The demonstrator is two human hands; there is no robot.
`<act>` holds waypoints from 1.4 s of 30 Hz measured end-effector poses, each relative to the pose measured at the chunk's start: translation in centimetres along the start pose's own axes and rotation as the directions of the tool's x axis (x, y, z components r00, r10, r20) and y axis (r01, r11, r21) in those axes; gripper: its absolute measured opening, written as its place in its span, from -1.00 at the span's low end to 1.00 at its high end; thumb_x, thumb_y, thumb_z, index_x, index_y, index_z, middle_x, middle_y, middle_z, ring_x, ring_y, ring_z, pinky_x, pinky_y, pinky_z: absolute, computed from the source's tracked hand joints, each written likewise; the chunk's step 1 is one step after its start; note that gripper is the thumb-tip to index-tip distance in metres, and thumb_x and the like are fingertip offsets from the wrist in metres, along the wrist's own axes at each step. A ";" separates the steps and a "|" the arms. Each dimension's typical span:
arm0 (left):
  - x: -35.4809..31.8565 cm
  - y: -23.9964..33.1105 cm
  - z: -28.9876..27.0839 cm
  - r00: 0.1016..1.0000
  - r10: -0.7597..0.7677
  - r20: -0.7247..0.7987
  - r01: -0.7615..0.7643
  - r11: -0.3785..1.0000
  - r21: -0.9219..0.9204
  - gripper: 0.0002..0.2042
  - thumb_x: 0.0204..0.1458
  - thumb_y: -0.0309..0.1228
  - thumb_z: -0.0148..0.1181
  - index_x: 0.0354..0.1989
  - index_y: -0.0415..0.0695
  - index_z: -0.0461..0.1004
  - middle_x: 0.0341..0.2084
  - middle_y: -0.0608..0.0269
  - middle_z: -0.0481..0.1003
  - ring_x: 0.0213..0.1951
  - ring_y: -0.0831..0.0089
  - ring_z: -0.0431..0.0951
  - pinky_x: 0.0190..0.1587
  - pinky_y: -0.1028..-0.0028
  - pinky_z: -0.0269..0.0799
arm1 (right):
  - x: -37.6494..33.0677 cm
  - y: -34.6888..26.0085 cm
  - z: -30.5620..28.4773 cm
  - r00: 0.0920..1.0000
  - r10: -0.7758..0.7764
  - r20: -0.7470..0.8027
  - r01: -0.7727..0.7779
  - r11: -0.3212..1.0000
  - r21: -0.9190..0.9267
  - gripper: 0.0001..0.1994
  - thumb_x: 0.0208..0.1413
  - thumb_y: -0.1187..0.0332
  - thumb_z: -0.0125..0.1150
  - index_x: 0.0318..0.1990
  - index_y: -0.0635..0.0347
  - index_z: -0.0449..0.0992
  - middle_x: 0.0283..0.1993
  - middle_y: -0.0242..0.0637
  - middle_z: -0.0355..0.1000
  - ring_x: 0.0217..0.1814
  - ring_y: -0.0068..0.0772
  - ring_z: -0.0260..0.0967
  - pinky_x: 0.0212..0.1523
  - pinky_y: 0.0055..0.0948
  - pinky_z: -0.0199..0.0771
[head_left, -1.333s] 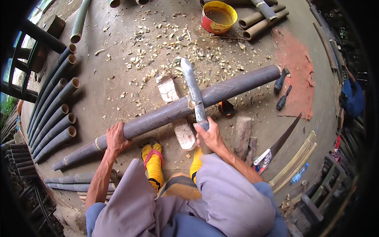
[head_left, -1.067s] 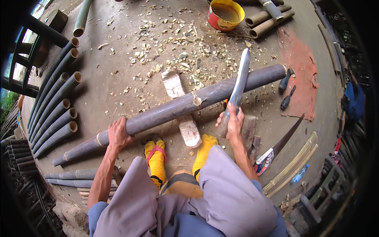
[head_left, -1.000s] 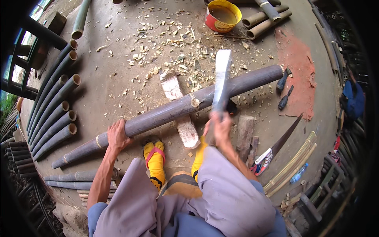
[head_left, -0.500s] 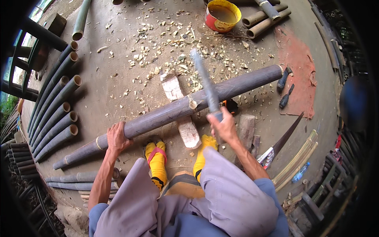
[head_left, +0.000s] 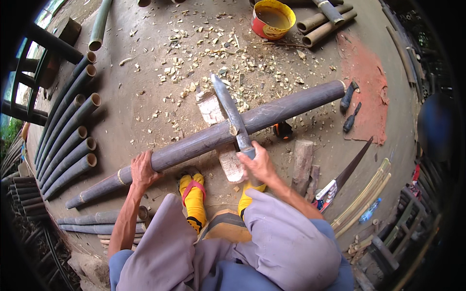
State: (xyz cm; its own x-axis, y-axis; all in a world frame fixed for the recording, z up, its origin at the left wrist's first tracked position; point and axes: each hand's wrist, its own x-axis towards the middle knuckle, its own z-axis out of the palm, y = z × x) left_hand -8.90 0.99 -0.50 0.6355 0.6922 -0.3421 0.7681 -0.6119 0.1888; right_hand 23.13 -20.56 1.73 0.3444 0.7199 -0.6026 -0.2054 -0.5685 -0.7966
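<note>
A long dark bamboo pole lies slantwise before me, its right end farther off. It rests across a pale wooden block between my feet. Near the pole's left part, my left hand is closed around it from above. My right hand grips the handle of a machete, whose blade lies across the pole at a node with a pale cut patch. The blade's tip points away from me, over the chips beyond the pole. Part of the block is hidden under the pole.
Pale wood chips litter the ground ahead. Cut bamboo poles line the left. A yellow-and-red bucket holds murky liquid at the back. Right are a red cloth with dark tools, a handsaw, short logs and bamboo strips.
My right hand has moved the machete left and down onto the pole's node. The blade was blurred and farther right before. My left hand and the pole have barely moved.
</note>
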 end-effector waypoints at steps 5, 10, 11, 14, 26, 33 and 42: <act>-0.4 0.2 -0.2 0.999 -0.009 0.033 0.009 1.000 -0.017 -0.35 -0.55 -0.28 0.50 -0.14 -0.12 0.39 -0.27 0.11 0.50 -0.12 0.11 0.48 -0.04 0.16 0.30 | 0.9 -0.3 -1.2 0.915 0.053 -0.400 0.140 0.888 0.438 -0.63 0.13 0.19 0.24 -0.13 0.29 0.31 -0.59 -0.33 0.37 -0.69 -0.51 0.39 -0.71 -0.48 0.47; 0.2 -0.4 -0.2 1.000 0.011 0.010 -0.011 1.000 -0.017 -0.36 -0.54 -0.27 0.50 -0.15 -0.12 0.39 -0.28 0.11 0.50 -0.13 0.10 0.48 -0.06 0.16 0.31 | 0.3 0.2 -1.0 0.999 0.016 -0.029 -0.015 0.999 0.037 -0.57 0.07 0.17 0.29 -0.14 0.33 0.30 -0.56 -0.29 0.41 -0.68 -0.50 0.40 -0.71 -0.45 0.46; -0.2 -0.2 -0.1 1.000 0.000 0.026 0.001 1.000 -0.016 -0.36 -0.54 -0.27 0.50 -0.15 -0.12 0.39 -0.29 0.12 0.50 -0.12 0.10 0.48 -0.06 0.16 0.31 | 0.2 0.2 -1.4 0.996 0.009 -0.088 -0.002 0.997 0.076 -0.58 0.07 0.17 0.29 -0.13 0.32 0.30 -0.57 -0.30 0.40 -0.69 -0.51 0.39 -0.72 -0.46 0.46; 0.0 0.1 -0.7 0.999 -0.001 0.043 0.003 0.999 -0.032 -0.36 -0.53 -0.27 0.50 -0.15 -0.12 0.39 -0.28 0.12 0.49 -0.12 0.09 0.48 -0.06 0.16 0.30 | 0.3 0.7 0.5 0.970 0.040 -0.240 0.060 0.916 0.396 -0.59 0.10 0.21 0.27 -0.10 0.33 0.28 -0.60 -0.33 0.36 -0.72 -0.52 0.35 -0.74 -0.46 0.44; -1.4 0.1 1.4 0.979 0.056 -0.198 -0.046 0.997 0.057 -0.33 -0.58 -0.36 0.46 -0.10 -0.12 0.40 -0.23 0.18 0.48 -0.12 0.17 0.47 -0.03 0.22 0.29 | -1.0 0.0 -0.3 0.997 0.030 -0.065 -0.025 0.997 0.066 -0.62 0.12 0.19 0.26 -0.16 0.29 0.28 -0.60 -0.31 0.38 -0.70 -0.48 0.40 -0.74 -0.46 0.46; -1.4 0.2 1.2 0.978 0.048 -0.205 -0.033 0.997 0.076 -0.33 -0.56 -0.38 0.45 -0.08 -0.13 0.39 -0.23 0.16 0.47 -0.11 0.16 0.47 -0.02 0.22 0.29 | -0.4 0.3 -0.2 0.986 0.039 -0.160 0.015 0.947 0.321 -0.61 0.13 0.20 0.24 -0.11 0.31 0.27 -0.58 -0.29 0.40 -0.70 -0.47 0.38 -0.69 -0.44 0.47; 1.3 0.3 -1.1 0.994 0.030 0.110 -0.021 0.996 -0.083 -0.41 -0.57 -0.24 0.45 -0.23 -0.13 0.41 -0.34 0.07 0.52 -0.19 0.06 0.52 -0.11 0.16 0.38 | 0.5 1.1 -2.0 0.936 -0.014 -0.352 0.171 0.891 0.421 -0.64 0.15 0.17 0.25 -0.17 0.26 0.28 -0.62 -0.34 0.35 -0.71 -0.51 0.36 -0.73 -0.45 0.47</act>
State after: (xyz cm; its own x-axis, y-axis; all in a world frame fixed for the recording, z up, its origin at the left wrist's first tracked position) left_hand -7.75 2.19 0.11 0.6456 0.6275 -0.4352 0.7587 -0.5921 0.2717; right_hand 24.93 -21.64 0.62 0.6474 0.5415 -0.5363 -0.5098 -0.2154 -0.8329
